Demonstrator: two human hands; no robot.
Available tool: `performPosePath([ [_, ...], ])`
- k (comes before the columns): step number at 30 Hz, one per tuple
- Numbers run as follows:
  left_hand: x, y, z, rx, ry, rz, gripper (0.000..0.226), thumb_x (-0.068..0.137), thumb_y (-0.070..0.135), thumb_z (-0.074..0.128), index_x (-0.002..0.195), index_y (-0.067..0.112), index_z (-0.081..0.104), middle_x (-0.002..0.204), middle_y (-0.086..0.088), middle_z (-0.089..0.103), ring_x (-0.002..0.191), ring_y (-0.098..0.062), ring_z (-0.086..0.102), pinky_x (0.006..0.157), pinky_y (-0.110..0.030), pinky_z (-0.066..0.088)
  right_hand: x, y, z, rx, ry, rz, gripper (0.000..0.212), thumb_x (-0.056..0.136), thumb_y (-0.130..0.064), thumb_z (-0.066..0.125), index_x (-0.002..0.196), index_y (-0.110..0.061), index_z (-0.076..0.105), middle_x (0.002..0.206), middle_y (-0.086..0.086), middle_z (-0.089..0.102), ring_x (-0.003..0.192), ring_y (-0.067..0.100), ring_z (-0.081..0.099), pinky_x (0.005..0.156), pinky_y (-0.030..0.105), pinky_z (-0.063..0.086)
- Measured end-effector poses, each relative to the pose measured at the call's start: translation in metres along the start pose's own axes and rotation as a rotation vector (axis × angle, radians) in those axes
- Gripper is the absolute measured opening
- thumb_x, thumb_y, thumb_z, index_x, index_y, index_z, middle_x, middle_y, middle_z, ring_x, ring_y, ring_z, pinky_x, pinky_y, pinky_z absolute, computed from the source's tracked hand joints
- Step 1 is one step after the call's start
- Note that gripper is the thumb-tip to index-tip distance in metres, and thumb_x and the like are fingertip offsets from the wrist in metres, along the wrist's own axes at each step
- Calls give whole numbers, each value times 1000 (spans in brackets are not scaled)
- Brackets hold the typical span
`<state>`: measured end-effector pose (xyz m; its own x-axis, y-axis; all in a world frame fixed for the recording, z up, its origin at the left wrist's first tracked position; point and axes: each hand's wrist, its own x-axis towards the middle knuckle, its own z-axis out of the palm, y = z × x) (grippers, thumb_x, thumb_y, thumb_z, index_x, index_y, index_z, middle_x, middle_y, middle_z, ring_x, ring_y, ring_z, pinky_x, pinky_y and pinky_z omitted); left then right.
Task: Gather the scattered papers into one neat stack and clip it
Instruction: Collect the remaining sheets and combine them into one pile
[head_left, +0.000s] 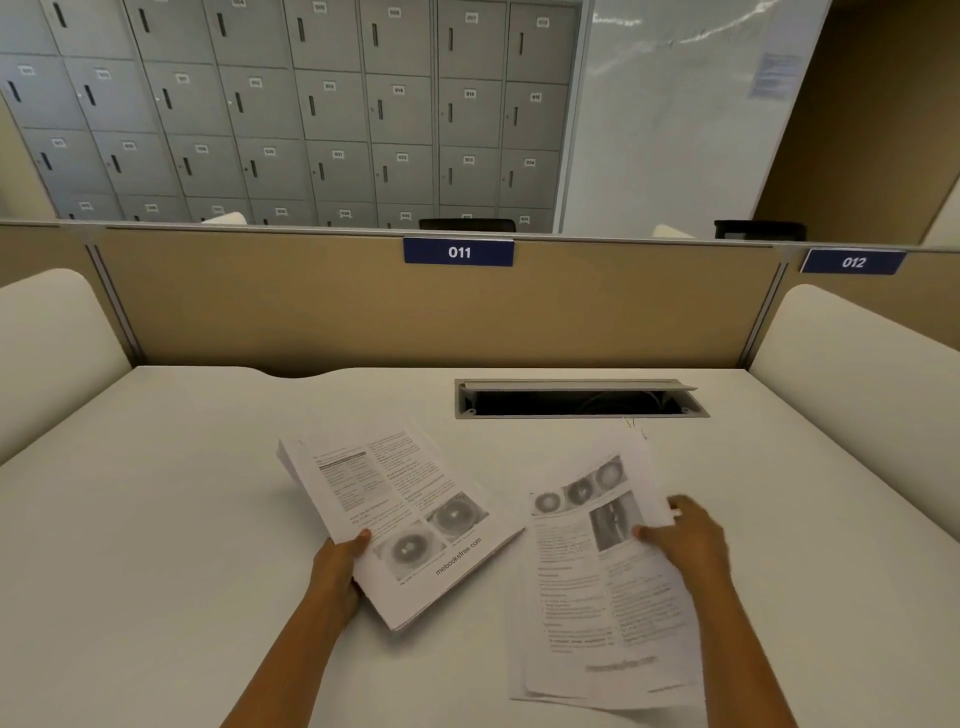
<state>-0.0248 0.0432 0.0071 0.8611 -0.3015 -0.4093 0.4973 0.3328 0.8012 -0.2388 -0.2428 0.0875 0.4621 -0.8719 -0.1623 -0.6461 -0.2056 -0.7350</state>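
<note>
Stack (395, 514) of papers, pinched at its near-left edge by the left hand (337, 566), slants away leftward, almost corner to corner with loose sheets (597, 597) on its right, which the right hand (680, 540) pinches at their right edge and which run straight away across the desk (208, 519).

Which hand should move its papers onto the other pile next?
Probably the right. The right hand pinches the loose sheets at their right edge, ready to slide them over. The left hand grips the thicker pile, which looks tidier and like the better base to stay put.
</note>
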Motion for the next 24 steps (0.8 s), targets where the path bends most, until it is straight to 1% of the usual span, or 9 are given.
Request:
performPosePath([
  [4,3,-1,1,96,-13,-10,44,88,-3,52,130,7,43,127,-19,55,100,-38,57,87,-50,47,-21,-53,-56,-85,171,-241,49,79,-21,72,123,-13,53,115,15,65,95,33,63,74,32,45],
  [8,-1,3,1,288,-126,-74,43,87,4,56,129,6,46,121,-19,60,101,-39,61,88,-52,49,-31,-92,-85,87,204,-359,46,78,-25,72,120,-18,54,112,10,65,94,31,63,82,40,51],
  [10,-6,7,1,395,-228,-115,39,87,5,57,125,7,50,115,-16,64,99,-36,63,84,-50,52,-23,-103,-76,185,160,-366,51,75,-25,76,120,-15,55,112,11,65,95,30,63,84,41,53],
  [14,-9,8,3,548,-301,-117,37,87,10,59,123,10,50,111,-13,66,95,-31,66,71,-40,57,0,-97,-10,367,-115,-309,55,71,-18,79,120,-10,55,107,13,67,79,21,65,62,27,55],
  [16,-11,9,6,584,-294,-88,38,86,15,61,123,14,51,110,-11,67,94,-27,67,64,-33,57,8,-83,34,372,-214,-228,59,71,-20,80,122,-11,52,111,16,66,87,28,66,74,38,58],
  [18,-13,10,6,607,-289,-44,29,88,24,59,116,16,56,106,-9,68,92,-24,67,69,-32,56,9,-66,72,338,-268,-184,65,71,-24,79,128,-12,49,120,17,62,99,30,64,89,45,53],
  [19,-13,9,8,612,-277,-23,25,90,31,54,110,17,59,104,-8,69,92,-23,67,75,-34,56,6,-60,85,323,-288,-182,64,74,-24,77,130,-12,48,123,15,61,102,28,62,93,41,51],
  [21,-15,8,12,575,-203,-1,34,95,43,35,98,19,60,99,-6,67,90,-22,65,83,-37,52,1,-48,108,264,-310,-205,58,84,-18,67,136,-10,42,125,8,57,108,25,57,93,30,46],
  [24,-14,5,16,530,-98,-18,45,95,50,20,112,20,49,107,-7,60,98,-27,59,86,-40,48,0,-37,134,27,-295,-305,59,95,-17,50,146,-9,23,140,10,44,128,26,44,103,29,36],
])
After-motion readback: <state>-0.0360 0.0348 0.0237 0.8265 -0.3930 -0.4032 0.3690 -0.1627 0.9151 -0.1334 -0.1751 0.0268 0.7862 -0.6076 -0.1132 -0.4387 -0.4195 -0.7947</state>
